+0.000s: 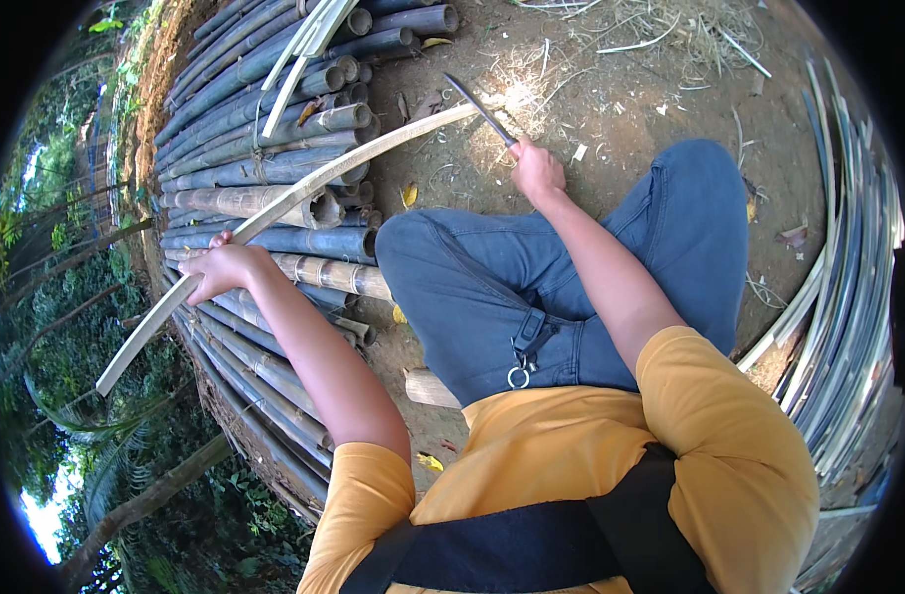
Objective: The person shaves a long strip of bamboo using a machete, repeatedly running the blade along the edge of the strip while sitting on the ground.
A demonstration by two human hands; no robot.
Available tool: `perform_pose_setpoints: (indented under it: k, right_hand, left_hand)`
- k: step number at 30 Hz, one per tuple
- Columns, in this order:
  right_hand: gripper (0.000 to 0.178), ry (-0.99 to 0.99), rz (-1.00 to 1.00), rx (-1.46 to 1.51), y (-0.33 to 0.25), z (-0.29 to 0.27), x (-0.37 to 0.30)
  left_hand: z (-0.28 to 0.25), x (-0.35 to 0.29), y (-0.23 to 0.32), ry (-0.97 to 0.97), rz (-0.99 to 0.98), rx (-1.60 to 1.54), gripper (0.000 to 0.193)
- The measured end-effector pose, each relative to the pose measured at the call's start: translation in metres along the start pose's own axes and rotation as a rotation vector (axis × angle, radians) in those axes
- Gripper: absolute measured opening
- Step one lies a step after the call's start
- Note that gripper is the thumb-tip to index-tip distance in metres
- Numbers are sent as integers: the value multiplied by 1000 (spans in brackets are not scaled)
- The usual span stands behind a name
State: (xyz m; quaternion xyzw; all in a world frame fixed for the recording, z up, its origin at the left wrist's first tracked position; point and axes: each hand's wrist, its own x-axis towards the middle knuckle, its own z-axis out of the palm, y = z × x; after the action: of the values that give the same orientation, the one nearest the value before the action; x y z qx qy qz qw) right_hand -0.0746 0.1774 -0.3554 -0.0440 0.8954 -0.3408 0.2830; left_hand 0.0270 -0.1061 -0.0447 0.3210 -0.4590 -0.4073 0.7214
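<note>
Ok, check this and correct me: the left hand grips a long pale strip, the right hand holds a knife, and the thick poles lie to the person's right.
One fix: the head view shows the thick poles to the person's left. The left hand does grip the long pale strip, and the right hand holds the knife.

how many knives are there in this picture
1: the knife is in the right hand, its blade by the far end of the pale strip that the left hand holds. Others could be hidden.
</note>
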Motion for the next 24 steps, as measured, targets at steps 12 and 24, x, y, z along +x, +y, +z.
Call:
perform_pose_setpoints:
  k: [12,24]
  right_hand:
    - [22,56,163,42,23,6,2]
    - [23,62,97,125,2,1,-29]
  left_hand:
    - [0,-1,1,-3,-17,-18,37]
    - [0,-3,5,-69,10,-9,41]
